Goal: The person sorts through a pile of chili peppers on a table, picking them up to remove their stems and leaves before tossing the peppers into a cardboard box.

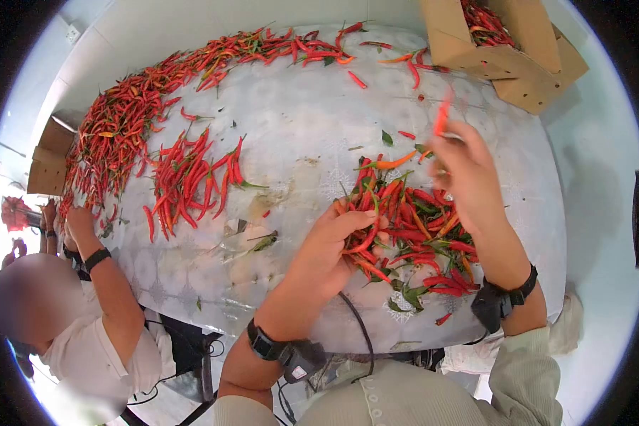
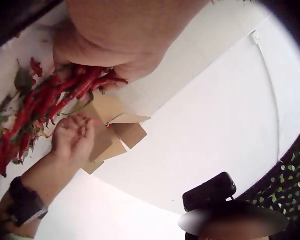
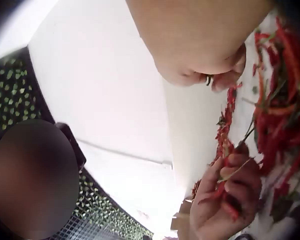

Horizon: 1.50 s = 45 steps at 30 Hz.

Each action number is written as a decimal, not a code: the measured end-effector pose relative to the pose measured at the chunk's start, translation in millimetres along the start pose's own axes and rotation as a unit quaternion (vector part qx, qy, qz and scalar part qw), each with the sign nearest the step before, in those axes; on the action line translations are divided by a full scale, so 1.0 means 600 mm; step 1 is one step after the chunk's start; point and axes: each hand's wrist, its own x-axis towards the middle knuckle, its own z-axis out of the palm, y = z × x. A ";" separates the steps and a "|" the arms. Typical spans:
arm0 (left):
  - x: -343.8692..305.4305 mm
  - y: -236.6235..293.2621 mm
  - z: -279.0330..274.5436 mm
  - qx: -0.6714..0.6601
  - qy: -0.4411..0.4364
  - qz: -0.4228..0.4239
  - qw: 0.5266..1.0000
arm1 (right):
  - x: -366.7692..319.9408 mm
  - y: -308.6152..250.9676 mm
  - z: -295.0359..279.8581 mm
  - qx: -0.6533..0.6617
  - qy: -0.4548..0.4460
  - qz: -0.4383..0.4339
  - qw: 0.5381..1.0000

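My left hand [image 1: 323,248] grips several red chili peppers [image 1: 367,238] at the left side of a loose chili pile [image 1: 411,213]. Their stems and curved tips stick out between the fingers in the right wrist view, where the left hand [image 3: 225,200] appears below. Raised over the pile's right side, my right hand [image 1: 468,174] pinches one red chili [image 1: 443,117], blurred and pointing up. A dark green stem [image 3: 209,80] shows at the right fingers in the right wrist view. Green leaves [image 1: 408,297] lie among the pile's chilies.
A separate chili bunch [image 1: 188,181] lies left of my hands, and a long heap [image 1: 120,117] covers the far left. An open cardboard box [image 1: 546,46] with chilies stands at the back right. Another person [image 1: 113,305] works at the left edge of the plastic-covered table [image 1: 291,121].
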 end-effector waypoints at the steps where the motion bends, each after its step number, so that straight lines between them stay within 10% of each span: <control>1: 0.007 -0.006 0.000 -0.006 -0.005 -0.003 1.000 | -0.008 -0.044 0.040 -0.062 -0.030 0.021 0.997; 6: -0.006 0.014 0.006 -0.024 -0.011 0.018 0.999 | -0.049 -0.082 0.115 -0.126 -0.123 -0.196 0.965; 19: -0.024 0.008 0.065 0.067 0.052 0.095 0.992 | -0.096 0.062 -0.132 -0.396 0.228 -0.265 0.849; 22: -0.044 0.043 0.139 0.167 0.049 0.179 0.968 | -0.105 0.057 -0.136 -0.322 0.193 -0.231 0.898; 35: 0.135 0.189 0.552 0.346 -0.130 0.740 0.562 | -0.136 0.035 -0.125 -0.332 0.172 -0.346 0.860; 37: 0.218 0.224 0.582 0.401 -0.058 0.785 0.469 | -0.136 0.032 -0.128 -0.340 0.191 -0.346 0.854; 39: 0.342 0.278 0.586 0.662 -0.005 0.624 0.415 | -0.140 0.030 -0.131 -0.356 0.203 -0.337 0.848; 45: 0.354 0.259 0.487 0.660 -0.018 0.374 0.651 | -0.134 0.029 -0.144 -0.354 0.199 -0.339 0.849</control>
